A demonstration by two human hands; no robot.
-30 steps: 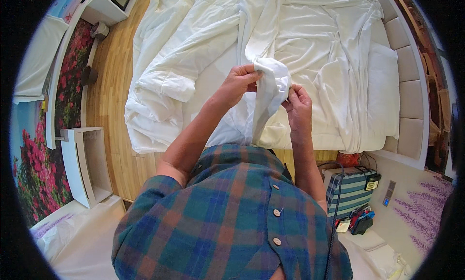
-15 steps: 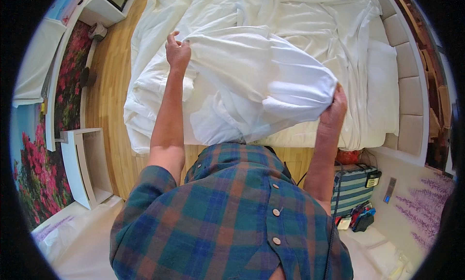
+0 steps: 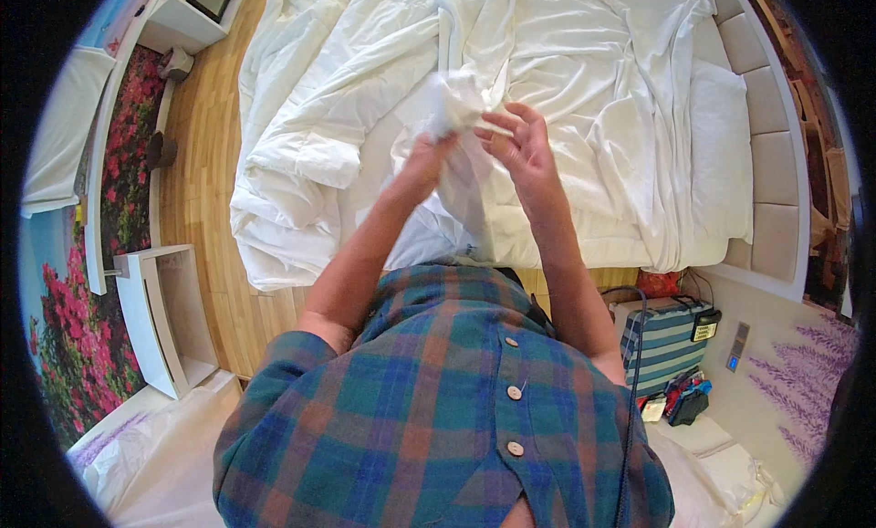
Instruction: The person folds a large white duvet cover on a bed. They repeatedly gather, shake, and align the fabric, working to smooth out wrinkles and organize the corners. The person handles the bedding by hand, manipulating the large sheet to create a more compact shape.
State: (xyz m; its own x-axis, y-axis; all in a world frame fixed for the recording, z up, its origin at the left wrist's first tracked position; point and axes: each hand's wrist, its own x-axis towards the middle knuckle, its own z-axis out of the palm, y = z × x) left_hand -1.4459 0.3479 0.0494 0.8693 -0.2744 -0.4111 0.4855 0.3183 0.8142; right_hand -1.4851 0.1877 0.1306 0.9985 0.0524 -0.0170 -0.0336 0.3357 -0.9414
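A white cloth [image 3: 465, 195], possibly a pillowcase, hangs gathered in front of me over the near side of the bed. My left hand [image 3: 427, 161] is closed round its bunched upper part, which is smeared by motion. Just right of the bunch is my right hand [image 3: 525, 149], its fingers spread and apart, the tips close to the fabric. Whether they touch it I cannot tell. Beneath both hands lies the bed with a rumpled white sheet [image 3: 584, 154], and a thick white duvet [image 3: 301, 154] is heaped on its left part.
A white pillow [image 3: 721, 154] lies by the padded headboard [image 3: 771, 154] at the right. Left of the bed are wooden flooring [image 3: 196, 199] and an open white cabinet [image 3: 160, 318]. A striped bag [image 3: 662, 345] stands near my right side.
Both hands have come together over the bed from a wide spread. The cloth, stretched between them before, is now bunched in my left hand. My right hand has let it go.
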